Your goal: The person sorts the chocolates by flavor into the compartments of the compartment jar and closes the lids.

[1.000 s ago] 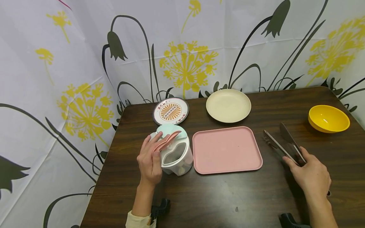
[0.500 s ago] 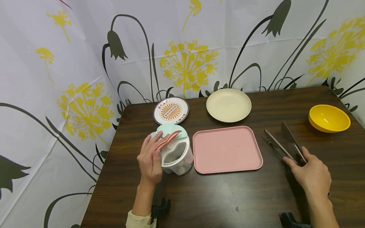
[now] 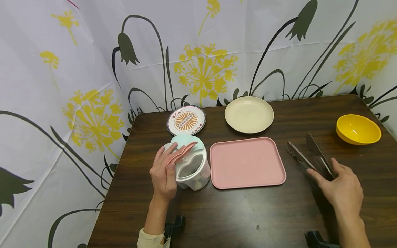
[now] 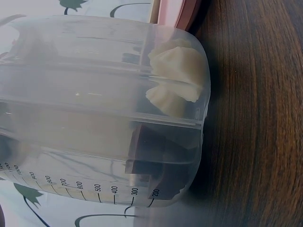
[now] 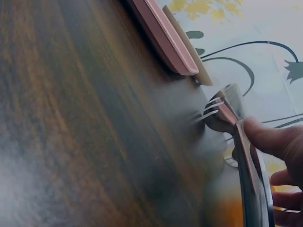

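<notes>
My left hand (image 3: 163,179) pinches a raised pink lid flap (image 3: 183,154) between thumb and fingers, on a clear canister with compartments (image 3: 203,175). A mint lid (image 3: 187,140) covers its back part, and the front compartment is uncovered. Through its wall in the left wrist view show pale dumpling-shaped pieces (image 4: 179,66) and a dark brown block (image 4: 158,151). At the right, my right hand (image 3: 342,191) holds metal tongs (image 3: 305,158), thumb on one arm and fingers at the other. The tongs' tips are spread apart, one of them fork-like, pointing away from me.
Right beside the canister lies a pink tray (image 3: 248,163). Behind stand a patterned plate (image 3: 186,120) and a cream plate (image 3: 249,114). A yellow bowl (image 3: 358,129) sits beyond the tongs at the right. A flowered cloth (image 3: 217,44) hangs along the table's back edge.
My right hand has shifted slightly to the right, its thumb and forefinger a little more spread along the tongs. The left hand stays on the pink lid flap.
</notes>
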Tool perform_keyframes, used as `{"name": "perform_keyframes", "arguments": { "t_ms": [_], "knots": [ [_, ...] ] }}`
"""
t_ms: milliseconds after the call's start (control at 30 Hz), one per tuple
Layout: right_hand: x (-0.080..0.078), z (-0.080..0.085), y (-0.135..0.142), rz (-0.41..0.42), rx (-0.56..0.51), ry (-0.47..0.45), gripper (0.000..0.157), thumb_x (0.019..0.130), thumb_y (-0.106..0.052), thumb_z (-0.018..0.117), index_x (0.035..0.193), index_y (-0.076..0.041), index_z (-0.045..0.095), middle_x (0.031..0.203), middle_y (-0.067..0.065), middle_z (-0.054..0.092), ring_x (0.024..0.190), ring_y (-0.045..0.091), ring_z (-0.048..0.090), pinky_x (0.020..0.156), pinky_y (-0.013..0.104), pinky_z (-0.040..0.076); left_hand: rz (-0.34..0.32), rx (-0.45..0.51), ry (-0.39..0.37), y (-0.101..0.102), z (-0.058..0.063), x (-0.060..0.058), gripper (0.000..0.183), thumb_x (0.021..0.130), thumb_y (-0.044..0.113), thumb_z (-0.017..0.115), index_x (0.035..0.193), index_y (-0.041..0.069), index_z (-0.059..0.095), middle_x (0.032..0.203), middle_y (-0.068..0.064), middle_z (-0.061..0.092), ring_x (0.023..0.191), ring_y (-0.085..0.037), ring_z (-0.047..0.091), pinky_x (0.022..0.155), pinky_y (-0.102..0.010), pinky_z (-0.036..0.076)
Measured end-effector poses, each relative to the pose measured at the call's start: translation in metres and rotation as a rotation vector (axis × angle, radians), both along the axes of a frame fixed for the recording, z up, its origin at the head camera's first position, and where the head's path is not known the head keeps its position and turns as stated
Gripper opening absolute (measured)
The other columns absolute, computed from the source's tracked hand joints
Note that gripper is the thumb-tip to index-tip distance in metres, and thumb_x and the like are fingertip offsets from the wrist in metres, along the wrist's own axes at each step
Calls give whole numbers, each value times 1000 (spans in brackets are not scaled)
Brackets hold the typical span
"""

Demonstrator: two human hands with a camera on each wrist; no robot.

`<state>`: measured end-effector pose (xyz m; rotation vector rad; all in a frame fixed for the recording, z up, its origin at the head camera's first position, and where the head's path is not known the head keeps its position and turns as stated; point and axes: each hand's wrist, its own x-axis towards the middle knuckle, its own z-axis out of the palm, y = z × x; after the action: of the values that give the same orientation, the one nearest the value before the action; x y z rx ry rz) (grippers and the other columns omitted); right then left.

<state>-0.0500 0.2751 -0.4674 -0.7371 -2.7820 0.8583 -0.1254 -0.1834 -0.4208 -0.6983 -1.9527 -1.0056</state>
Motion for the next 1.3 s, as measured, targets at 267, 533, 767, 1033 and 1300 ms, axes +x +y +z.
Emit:
{"name": "perform_keyframes", "arguments": {
  "t_ms": [267, 533, 767, 1033, 1300],
  "knots": [
    [-10, 9, -18, 32, -3, 493, 70, 74, -20, 85, 136, -4, 58, 131, 22, 55, 118, 45, 48, 97, 54, 38, -3, 3, 5, 1, 1, 0, 42, 100, 25, 38, 111, 1, 72, 109, -15, 72, 111, -34, 64, 106, -55, 33],
    [-32, 16, -65, 367, -45, 848, 61, 62, -3, 88, 119, -1, 70, 113, 18, 66, 104, 39, 59, 100, 15, 34, 1, 2, 12, 1, 1, 0, 42, 100, 25, 39, 111, 2, 72, 108, -15, 72, 110, -34, 64, 106, -56, 34],
    [-43, 31, -126, 670, -126, 863, 57, 70, -7, 82, 124, -2, 67, 117, 8, 66, 106, 26, 62, 100, 18, 37, -2, 8, 13, 1, 0, -1, 41, 99, 24, 39, 109, 1, 72, 108, -16, 72, 110, -34, 64, 107, -53, 33],
    [-50, 57, -184, 963, -134, 828, 59, 81, -18, 79, 136, -8, 60, 129, 6, 61, 117, 22, 58, 98, 29, 42, 0, 10, 10, 0, 0, 0, 41, 99, 24, 39, 109, 1, 72, 108, -16, 72, 111, -34, 64, 107, -54, 33],
    [-64, 74, -220, 1118, -116, 790, 62, 85, -18, 76, 141, -6, 53, 144, 9, 50, 129, 21, 49, 102, 37, 43, 0, -5, 5, 0, 1, 0, 43, 100, 26, 39, 111, 2, 72, 109, -14, 72, 111, -34, 64, 106, -55, 33]
  ]
}}
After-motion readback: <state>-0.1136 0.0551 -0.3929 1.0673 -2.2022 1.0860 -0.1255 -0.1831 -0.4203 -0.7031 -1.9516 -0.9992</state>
